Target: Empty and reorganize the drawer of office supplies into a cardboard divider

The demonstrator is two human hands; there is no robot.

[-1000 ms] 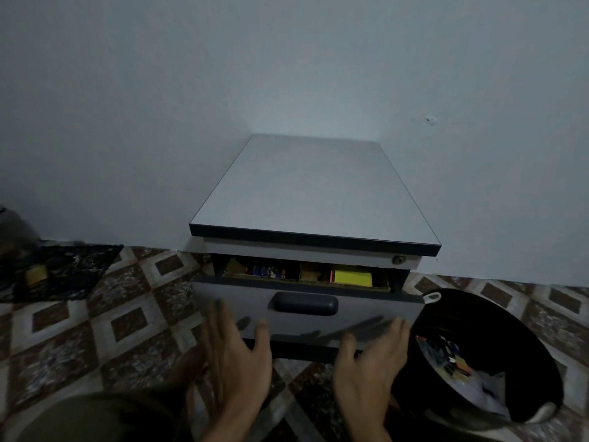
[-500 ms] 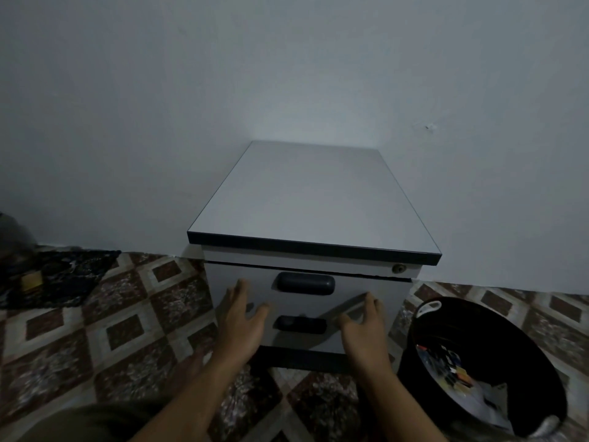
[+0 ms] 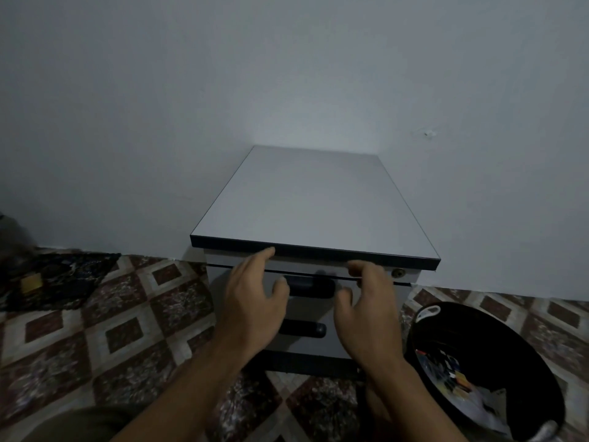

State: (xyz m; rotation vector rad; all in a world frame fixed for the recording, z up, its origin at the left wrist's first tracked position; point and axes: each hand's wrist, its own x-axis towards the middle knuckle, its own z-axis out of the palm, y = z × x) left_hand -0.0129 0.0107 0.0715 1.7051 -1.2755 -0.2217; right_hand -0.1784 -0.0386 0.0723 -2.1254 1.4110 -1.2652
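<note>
Grey wall [image 3: 127, 122] stands behind one small cabinet [image 3: 312, 205] on the tiled floor [image 3: 121, 339]. Its top drawer [image 3: 309, 304] was open a crack a moment ago and is now pushed shut, so the office things are hidden inside and we think it must be pulled out again. We count two drawers, two dark handles [image 3: 310, 287], one black bin [image 3: 510, 339] and two hands: our left hand [image 3: 251, 301] and right hand [image 3: 366, 307] are up by the top drawer, fingers loosely bent, holding nothing.

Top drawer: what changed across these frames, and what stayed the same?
The top drawer, ajar with supplies showing a second ago, was pushed shut. The left hand and right hand then rose to its level, fingers loosely curled, gripping nothing. The cabinet and black bin stayed put.
</note>
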